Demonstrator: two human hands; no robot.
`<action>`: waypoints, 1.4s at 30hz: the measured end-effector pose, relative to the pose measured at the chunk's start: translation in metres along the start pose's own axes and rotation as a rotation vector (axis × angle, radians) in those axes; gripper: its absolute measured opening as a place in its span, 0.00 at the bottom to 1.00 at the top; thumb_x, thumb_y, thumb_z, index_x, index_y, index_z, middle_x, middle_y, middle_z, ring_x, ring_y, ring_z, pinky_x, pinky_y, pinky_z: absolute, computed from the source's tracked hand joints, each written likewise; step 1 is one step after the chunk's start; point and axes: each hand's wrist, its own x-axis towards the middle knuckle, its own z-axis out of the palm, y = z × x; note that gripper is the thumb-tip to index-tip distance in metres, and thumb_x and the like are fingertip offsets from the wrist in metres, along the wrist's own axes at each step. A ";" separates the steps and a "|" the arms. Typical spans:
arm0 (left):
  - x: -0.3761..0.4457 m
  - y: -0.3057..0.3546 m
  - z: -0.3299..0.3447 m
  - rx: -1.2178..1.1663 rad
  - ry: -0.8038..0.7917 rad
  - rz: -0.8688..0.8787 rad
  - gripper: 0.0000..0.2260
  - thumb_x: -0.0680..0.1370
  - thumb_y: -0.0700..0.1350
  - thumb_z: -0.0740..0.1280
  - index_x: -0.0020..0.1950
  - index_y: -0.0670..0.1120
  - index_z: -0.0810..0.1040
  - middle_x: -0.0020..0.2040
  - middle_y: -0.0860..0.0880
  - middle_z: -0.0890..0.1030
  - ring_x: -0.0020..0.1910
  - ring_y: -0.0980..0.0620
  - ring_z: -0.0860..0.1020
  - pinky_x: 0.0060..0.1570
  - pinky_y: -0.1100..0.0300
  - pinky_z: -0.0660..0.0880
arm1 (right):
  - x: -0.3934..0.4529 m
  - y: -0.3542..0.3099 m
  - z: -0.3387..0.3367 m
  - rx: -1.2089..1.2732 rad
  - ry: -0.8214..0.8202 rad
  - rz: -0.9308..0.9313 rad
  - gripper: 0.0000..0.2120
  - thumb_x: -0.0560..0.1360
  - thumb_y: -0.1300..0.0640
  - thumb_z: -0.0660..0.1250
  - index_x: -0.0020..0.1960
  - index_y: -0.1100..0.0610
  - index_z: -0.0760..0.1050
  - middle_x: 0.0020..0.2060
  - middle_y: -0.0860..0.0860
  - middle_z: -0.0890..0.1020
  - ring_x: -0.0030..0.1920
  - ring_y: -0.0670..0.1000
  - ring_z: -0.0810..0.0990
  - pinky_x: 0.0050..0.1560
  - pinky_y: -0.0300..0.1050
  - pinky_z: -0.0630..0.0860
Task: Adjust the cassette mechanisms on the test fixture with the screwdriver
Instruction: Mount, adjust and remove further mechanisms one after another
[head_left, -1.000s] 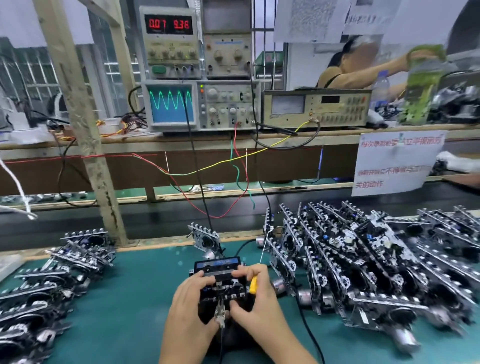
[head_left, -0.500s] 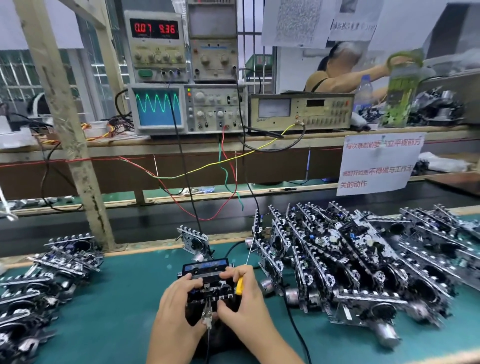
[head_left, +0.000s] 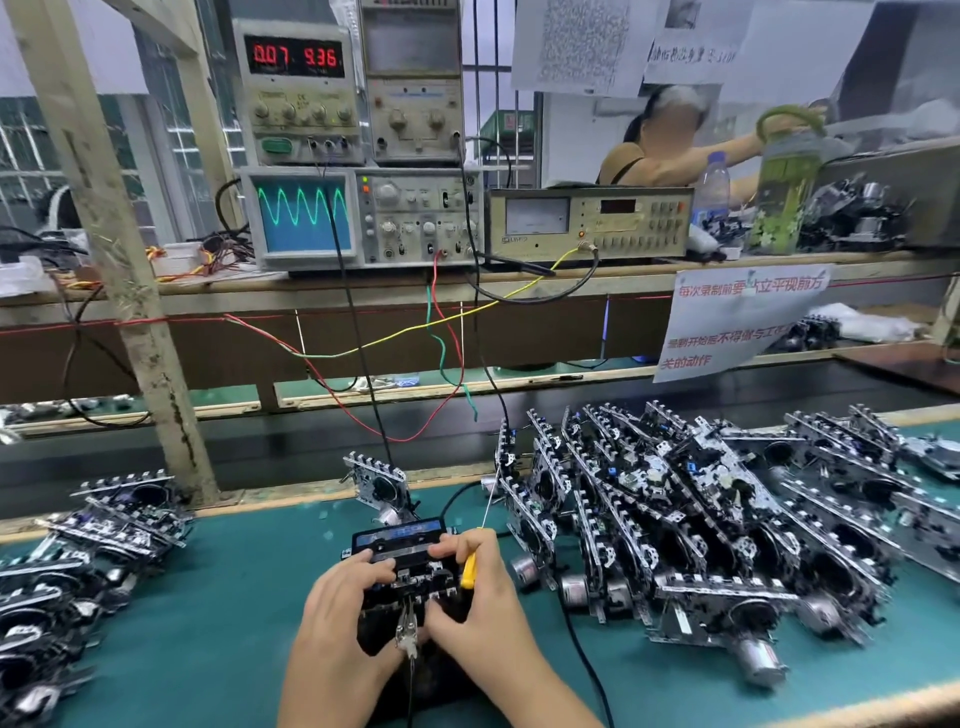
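Two hands crowd one small black mechanism (head_left: 402, 566) sitting on the test fixture (head_left: 415, 670) at the near edge of the green mat (head_left: 208, 613). The left hand (head_left: 337, 613) curls its fingers over the left side of the unit and grips it. The right hand (head_left: 470, 597) presses down on the right side while keeping the yellow-handled screwdriver (head_left: 469, 569) tucked between its fingers, the thin shaft pointing up and away from the work — so the tip is not on any screw yet.

Risk one: that parked blade. Its shaft angles toward the dense pile of finished-looking mechanisms (head_left: 701, 519) just right of the right hand, and a careless swing as the tool is brought round could catch one of them.

Risk two: the metal clip (head_left: 406, 629) and its lead sit between the two thumbs. Uneven pressure from either hand may, I judge, knock it loose or tilt the unit on its seat, and the green trace on the scope (head_left: 301, 215) far beyond the hands would then mislead the adjustment.

A black cable (head_left: 582, 654) runs close under the right wrist — easy to drag.
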 end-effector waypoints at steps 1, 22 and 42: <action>0.000 -0.001 0.000 0.002 -0.001 -0.001 0.39 0.57 0.40 0.86 0.58 0.65 0.72 0.66 0.71 0.71 0.66 0.75 0.64 0.60 0.66 0.66 | 0.000 0.000 0.000 0.000 0.001 -0.004 0.23 0.70 0.56 0.69 0.50 0.34 0.59 0.59 0.40 0.77 0.66 0.40 0.72 0.63 0.31 0.65; -0.002 -0.006 0.006 0.030 0.021 0.015 0.39 0.58 0.38 0.85 0.57 0.66 0.71 0.66 0.75 0.70 0.68 0.75 0.62 0.58 0.52 0.71 | -0.003 -0.004 -0.003 0.032 -0.016 -0.001 0.18 0.71 0.61 0.68 0.53 0.48 0.63 0.60 0.40 0.78 0.70 0.38 0.70 0.70 0.43 0.67; -0.004 0.002 0.005 0.023 0.024 -0.039 0.38 0.60 0.41 0.85 0.57 0.68 0.69 0.66 0.74 0.70 0.69 0.75 0.62 0.60 0.56 0.70 | -0.002 -0.002 -0.003 0.047 -0.032 0.022 0.15 0.71 0.53 0.65 0.51 0.43 0.62 0.60 0.41 0.78 0.69 0.39 0.70 0.68 0.43 0.68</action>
